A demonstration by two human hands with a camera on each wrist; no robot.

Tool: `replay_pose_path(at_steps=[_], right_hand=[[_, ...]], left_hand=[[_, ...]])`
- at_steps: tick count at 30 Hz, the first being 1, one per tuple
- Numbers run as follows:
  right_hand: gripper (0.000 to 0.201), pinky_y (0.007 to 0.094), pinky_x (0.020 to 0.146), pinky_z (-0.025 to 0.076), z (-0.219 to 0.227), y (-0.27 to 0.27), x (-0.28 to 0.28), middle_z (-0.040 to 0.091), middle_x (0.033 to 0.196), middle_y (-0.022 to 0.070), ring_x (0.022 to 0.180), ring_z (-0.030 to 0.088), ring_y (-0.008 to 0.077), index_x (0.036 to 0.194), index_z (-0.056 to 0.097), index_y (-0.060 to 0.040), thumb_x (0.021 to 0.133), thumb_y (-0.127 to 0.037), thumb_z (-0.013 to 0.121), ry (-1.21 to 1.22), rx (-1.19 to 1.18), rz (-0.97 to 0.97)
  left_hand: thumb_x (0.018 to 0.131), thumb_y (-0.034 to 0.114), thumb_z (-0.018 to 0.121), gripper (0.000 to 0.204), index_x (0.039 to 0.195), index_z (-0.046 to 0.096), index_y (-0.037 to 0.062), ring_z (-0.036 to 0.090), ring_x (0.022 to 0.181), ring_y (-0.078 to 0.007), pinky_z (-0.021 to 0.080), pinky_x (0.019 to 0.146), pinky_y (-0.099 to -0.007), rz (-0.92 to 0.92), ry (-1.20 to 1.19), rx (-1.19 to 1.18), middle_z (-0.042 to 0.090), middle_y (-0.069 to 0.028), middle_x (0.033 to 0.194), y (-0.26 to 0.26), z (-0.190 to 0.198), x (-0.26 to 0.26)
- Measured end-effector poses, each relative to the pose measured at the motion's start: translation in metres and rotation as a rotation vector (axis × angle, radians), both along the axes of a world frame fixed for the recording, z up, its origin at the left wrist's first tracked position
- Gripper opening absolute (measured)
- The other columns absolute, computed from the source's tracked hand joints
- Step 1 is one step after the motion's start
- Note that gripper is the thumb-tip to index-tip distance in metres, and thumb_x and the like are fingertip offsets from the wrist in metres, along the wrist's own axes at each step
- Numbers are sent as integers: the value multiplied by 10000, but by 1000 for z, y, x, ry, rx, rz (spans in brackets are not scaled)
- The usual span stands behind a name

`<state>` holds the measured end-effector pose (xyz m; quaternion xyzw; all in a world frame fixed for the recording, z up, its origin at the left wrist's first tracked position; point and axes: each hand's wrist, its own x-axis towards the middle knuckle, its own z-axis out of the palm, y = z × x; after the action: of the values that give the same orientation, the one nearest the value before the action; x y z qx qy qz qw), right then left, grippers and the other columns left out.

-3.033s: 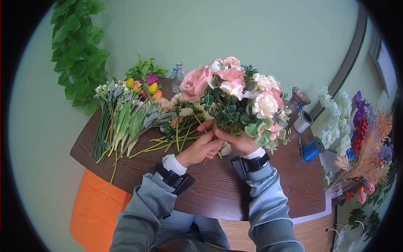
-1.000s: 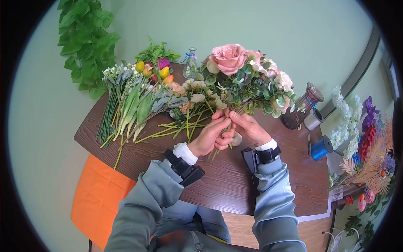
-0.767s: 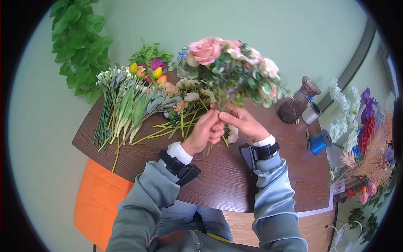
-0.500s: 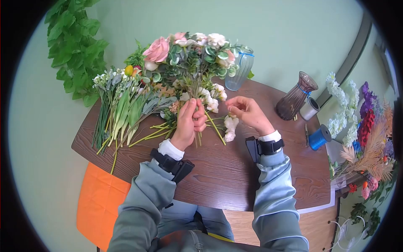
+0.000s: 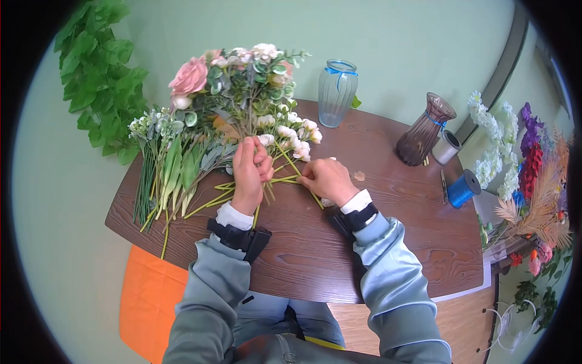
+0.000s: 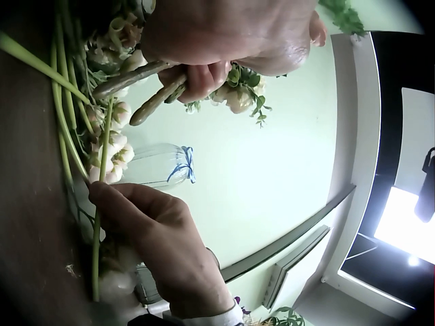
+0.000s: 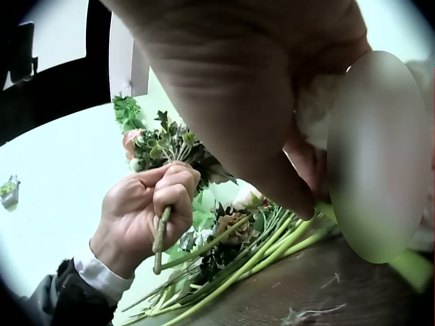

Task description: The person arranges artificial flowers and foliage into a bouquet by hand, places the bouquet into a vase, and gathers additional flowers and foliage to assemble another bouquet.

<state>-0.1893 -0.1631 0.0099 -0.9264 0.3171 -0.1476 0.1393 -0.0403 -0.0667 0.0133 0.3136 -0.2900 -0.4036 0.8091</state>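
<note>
Head view: the left hand (image 5: 251, 173) is held up over the tabletop (image 5: 376, 261), left of the clear ribbed vase (image 5: 338, 97) and nearer the person, its fingers curled tightly round the stems of a bouquet (image 5: 237, 82). The bouquet's pink rose, white blooms and small green leaves spread out above that hand, also left of the vase. Nearer the person than the vase, the right hand (image 5: 330, 182) is low over the tabletop; as the left wrist view shows, its thumb and fingers are closed together, pinching a green stem (image 6: 105, 146). White flowers (image 5: 297, 138) lie just left of the vase. Farther left of it lie white-flowered stems and broad green leaves (image 5: 173, 170). Right of the vase are a brown vase (image 5: 425, 130), a silver spool (image 5: 446, 148) and, nearer the person, a blue spool (image 5: 462, 190).
</note>
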Motion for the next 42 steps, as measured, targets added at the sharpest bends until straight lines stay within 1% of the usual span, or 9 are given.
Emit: replay_pose_path(at_steps=[4, 7, 9, 10, 16, 20, 26, 40, 42], right_hand=[[150, 399, 670, 482, 0, -8, -3, 641, 721, 118, 736, 616, 311, 733, 667, -114, 752, -254, 617, -10, 78, -32], [166, 350, 638, 478, 9, -22, -10, 645, 697, 109, 679, 627, 251, 747, 647, -73, 771, -226, 588, -106, 158, -37], [187, 283, 606, 460, 14, -28, -13, 639, 660, 83, 630, 606, 146, 752, 607, -28, 794, -207, 573, -322, 518, -16], [199, 233, 590, 439, 15, -28, -14, 624, 645, 52, 615, 564, 77, 792, 568, -7, 843, -198, 547, -393, 553, 8], [198, 251, 576, 449, 27, -5, -2, 598, 626, 31, 602, 568, 91, 846, 535, -14, 917, -186, 469, -889, 616, 262], [190, 272, 564, 455, 34, 5, -6, 584, 607, 44, 592, 582, 112, 831, 529, -18, 914, -177, 468, -771, 431, 326], [161, 328, 487, 424, 31, 19, 3, 556, 565, 96, 512, 566, 243, 775, 549, -35, 858, -174, 546, -602, 103, 377], [205, 309, 473, 446, 29, 39, 13, 586, 575, 93, 500, 585, 212, 737, 607, -36, 815, -225, 615, -781, 29, 302], [167, 251, 493, 455, 28, 41, 12, 610, 610, 87, 522, 589, 133, 773, 608, 6, 814, -154, 631, -602, 72, 284]], left_hand=[[961, 304, 355, 205, 926, 427, 115, 211, 439, -36, 169, 375, -197, 54, 29, 1, 314, 44, 651, -1, -1, 4], [959, 302, 357, 202, 927, 429, 115, 210, 440, -36, 168, 375, -197, 94, 31, -6, 314, 45, 650, -2, -3, 7], [959, 300, 358, 201, 928, 429, 115, 210, 440, -36, 168, 375, -197, 109, 24, -13, 314, 45, 649, -3, -4, 8], [959, 300, 358, 200, 928, 429, 115, 211, 438, -36, 168, 374, -197, 126, 29, -2, 315, 46, 649, -3, -4, 8], [961, 301, 350, 204, 917, 421, 115, 219, 434, -36, 173, 365, -195, 142, 34, 25, 317, 44, 648, -3, -4, 5], [965, 303, 340, 213, 908, 413, 111, 221, 431, -35, 177, 362, -191, 107, 16, 45, 313, 41, 646, -3, -4, 2], [966, 306, 333, 223, 899, 404, 106, 224, 429, -30, 180, 359, -184, -6, 12, 12, 316, 43, 643, -2, -3, -3], [962, 313, 349, 241, 944, 442, 91, 297, 452, -23, 225, 365, -174, -36, -79, 73, 367, 43, 667, -2, -10, -17], [962, 299, 335, 234, 921, 459, 105, 395, 537, -31, 305, 424, -158, 11, -124, 59, 432, 32, 700, -5, -12, -17]])
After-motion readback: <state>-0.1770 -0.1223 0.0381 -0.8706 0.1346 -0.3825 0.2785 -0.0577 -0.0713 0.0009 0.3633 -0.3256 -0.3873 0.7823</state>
